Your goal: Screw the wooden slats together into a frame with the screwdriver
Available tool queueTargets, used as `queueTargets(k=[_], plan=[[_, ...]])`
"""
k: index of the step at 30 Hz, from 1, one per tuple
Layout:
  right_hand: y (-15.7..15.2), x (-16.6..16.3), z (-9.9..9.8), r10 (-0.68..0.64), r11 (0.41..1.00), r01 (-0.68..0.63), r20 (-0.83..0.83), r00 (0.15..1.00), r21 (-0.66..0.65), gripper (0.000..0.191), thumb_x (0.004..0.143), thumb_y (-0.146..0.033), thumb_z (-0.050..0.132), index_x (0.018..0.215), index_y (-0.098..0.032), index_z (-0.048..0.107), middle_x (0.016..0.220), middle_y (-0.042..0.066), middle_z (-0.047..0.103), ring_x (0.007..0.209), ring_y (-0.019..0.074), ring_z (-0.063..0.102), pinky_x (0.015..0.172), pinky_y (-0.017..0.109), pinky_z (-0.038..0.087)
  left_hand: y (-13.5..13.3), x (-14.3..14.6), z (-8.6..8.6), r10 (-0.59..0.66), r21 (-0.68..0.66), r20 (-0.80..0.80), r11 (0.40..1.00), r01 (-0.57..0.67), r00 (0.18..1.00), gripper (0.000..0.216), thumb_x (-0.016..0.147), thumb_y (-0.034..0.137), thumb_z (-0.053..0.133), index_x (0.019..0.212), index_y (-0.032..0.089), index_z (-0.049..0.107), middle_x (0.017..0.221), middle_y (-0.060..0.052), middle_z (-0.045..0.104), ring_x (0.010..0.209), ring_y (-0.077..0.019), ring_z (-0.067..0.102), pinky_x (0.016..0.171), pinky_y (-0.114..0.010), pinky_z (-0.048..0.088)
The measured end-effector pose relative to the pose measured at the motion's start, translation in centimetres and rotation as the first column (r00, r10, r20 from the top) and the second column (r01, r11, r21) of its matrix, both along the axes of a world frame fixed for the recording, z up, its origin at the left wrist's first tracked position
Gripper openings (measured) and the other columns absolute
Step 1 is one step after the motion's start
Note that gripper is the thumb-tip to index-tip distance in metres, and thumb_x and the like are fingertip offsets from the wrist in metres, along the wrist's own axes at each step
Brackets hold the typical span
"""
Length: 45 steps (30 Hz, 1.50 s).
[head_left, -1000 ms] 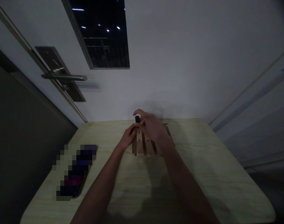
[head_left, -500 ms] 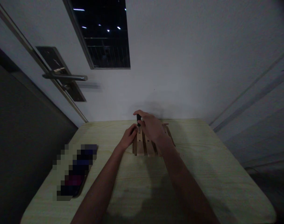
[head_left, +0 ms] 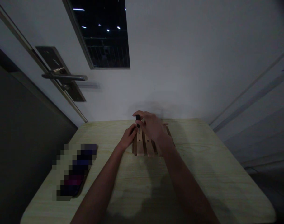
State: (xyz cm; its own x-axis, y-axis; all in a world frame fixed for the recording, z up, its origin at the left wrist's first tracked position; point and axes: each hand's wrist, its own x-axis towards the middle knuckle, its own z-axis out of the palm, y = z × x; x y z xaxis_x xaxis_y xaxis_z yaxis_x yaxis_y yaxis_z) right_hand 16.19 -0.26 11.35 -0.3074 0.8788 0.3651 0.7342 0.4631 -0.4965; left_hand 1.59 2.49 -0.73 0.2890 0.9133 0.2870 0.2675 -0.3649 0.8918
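Observation:
A small wooden slatted piece (head_left: 143, 145) lies on the pale wooden table (head_left: 202, 174), near its far edge. My right hand (head_left: 153, 127) is closed round a small black-handled tool (head_left: 138, 118), held upright over the far left slat. My left hand (head_left: 127, 137) rests at the left side of the wooden piece, fingers curled against it beside the tool's tip. What the tip touches is hidden by my fingers.
A blurred-out dark object (head_left: 74, 169) lies on the table's left part. Behind the table stands a white door with a metal lever handle (head_left: 64, 77) and a dark glass panel (head_left: 102, 34). A dark wall is at left.
The black tool has sunk slightly lower in my right hand, towards the slat. Both hands stay in almost the same place.

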Motion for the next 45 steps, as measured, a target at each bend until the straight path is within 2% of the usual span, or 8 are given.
queueTargets(k=[7, 11, 15, 21, 30, 36, 41, 45], plan=[[0.21, 0.02, -0.36, -0.004, 1.000, 0.004, 0.003, 1.000, -0.007, 0.018, 0.085, -0.029, 0.053, 0.099, -0.025, 0.063, 0.094, 0.003, 0.067, 0.081, 0.0146, 0.061, 0.074, 0.027, 0.046, 0.01, 0.02, -0.04, 0.020, -0.020, 0.008, 1.000, -0.020, 1.000, 0.039, 0.087, 0.040, 0.042, 0.114, 0.015, 0.053, 0.111, -0.008, 0.062, 0.101, -0.0219, 0.056, 0.090, -0.035, 0.043], [0.13, -0.05, -0.37, 0.020, 1.000, -0.020, -0.027, 0.999, -0.003, 0.031, 0.086, -0.026, 0.052, 0.116, -0.025, 0.060, 0.111, 0.004, 0.066, 0.096, 0.0161, 0.061, 0.086, 0.030, 0.046, 0.04, 0.03, -0.13, 0.009, -0.012, 0.005, 1.000, -0.009, 1.000, 0.034, 0.088, 0.040, 0.041, 0.107, 0.015, 0.055, 0.104, -0.006, 0.064, 0.096, -0.0199, 0.057, 0.088, -0.033, 0.044], [0.02, -0.21, -0.15, 0.010, 0.999, -0.011, -0.010, 1.000, -0.044, 0.039, 0.091, -0.025, 0.043, 0.129, -0.020, 0.051, 0.121, 0.008, 0.061, 0.108, 0.0180, 0.058, 0.092, 0.033, 0.045, 0.19, -0.01, -0.42, 0.014, 0.004, 0.012, 1.000, -0.014, 1.000, 0.031, 0.088, 0.039, 0.041, 0.102, 0.016, 0.056, 0.098, -0.006, 0.064, 0.096, -0.0201, 0.057, 0.089, -0.034, 0.043], [0.09, -0.25, -0.02, -0.014, 0.998, 0.016, 0.022, 1.000, -0.063, 0.042, 0.093, -0.024, 0.037, 0.132, -0.014, 0.047, 0.116, 0.012, 0.063, 0.107, 0.0204, 0.059, 0.090, 0.034, 0.046, 0.21, -0.01, -0.45, -0.015, -0.001, 0.022, 1.000, 0.015, 1.000, 0.030, 0.088, 0.038, 0.041, 0.101, 0.016, 0.056, 0.096, -0.005, 0.064, 0.098, -0.0206, 0.057, 0.091, -0.034, 0.044], [0.28, -0.09, -0.45, -0.014, 0.999, 0.015, 0.039, 0.999, -0.033, 0.041, 0.091, -0.025, 0.039, 0.130, -0.016, 0.049, 0.114, 0.011, 0.064, 0.101, 0.0205, 0.060, 0.087, 0.034, 0.046, 0.29, -0.06, -0.58, -0.004, 0.010, 0.016, 1.000, 0.004, 1.000, 0.030, 0.087, 0.038, 0.041, 0.101, 0.017, 0.056, 0.096, -0.005, 0.064, 0.101, -0.0210, 0.055, 0.092, -0.034, 0.043], [-0.01, -0.12, -0.34, 0.044, 0.999, -0.043, 0.064, 0.997, -0.023, 0.051, 0.087, -0.019, 0.042, 0.138, -0.019, 0.039, 0.119, 0.009, 0.062, 0.094, 0.0177, 0.062, 0.084, 0.031, 0.047, 0.09, -0.09, -0.35, -0.003, -0.005, 0.024, 1.000, 0.003, 1.000, 0.031, 0.087, 0.040, 0.042, 0.102, 0.016, 0.056, 0.094, -0.005, 0.063, 0.101, -0.0215, 0.055, 0.092, -0.034, 0.043], [0.19, -0.11, -0.57, -0.001, 1.000, 0.002, 0.057, 0.998, -0.019, 0.047, 0.090, -0.022, 0.037, 0.136, -0.013, 0.041, 0.117, 0.013, 0.063, 0.098, 0.0191, 0.061, 0.086, 0.032, 0.047, 0.04, -0.01, -0.12, -0.013, 0.000, 0.017, 1.000, 0.013, 1.000, 0.031, 0.088, 0.039, 0.041, 0.102, 0.016, 0.057, 0.096, -0.005, 0.064, 0.099, -0.0210, 0.056, 0.091, -0.034, 0.043], [0.55, -0.01, -0.83, 0.012, 1.000, -0.012, 0.047, 0.999, -0.006, 0.043, 0.091, -0.022, 0.036, 0.132, -0.016, 0.046, 0.115, 0.011, 0.063, 0.097, 0.0184, 0.062, 0.084, 0.030, 0.047, 0.17, -0.01, -0.35, -0.009, 0.015, 0.012, 1.000, 0.009, 1.000, 0.031, 0.088, 0.039, 0.041, 0.101, 0.016, 0.057, 0.095, -0.005, 0.064, 0.100, -0.0206, 0.056, 0.091, -0.033, 0.043]])
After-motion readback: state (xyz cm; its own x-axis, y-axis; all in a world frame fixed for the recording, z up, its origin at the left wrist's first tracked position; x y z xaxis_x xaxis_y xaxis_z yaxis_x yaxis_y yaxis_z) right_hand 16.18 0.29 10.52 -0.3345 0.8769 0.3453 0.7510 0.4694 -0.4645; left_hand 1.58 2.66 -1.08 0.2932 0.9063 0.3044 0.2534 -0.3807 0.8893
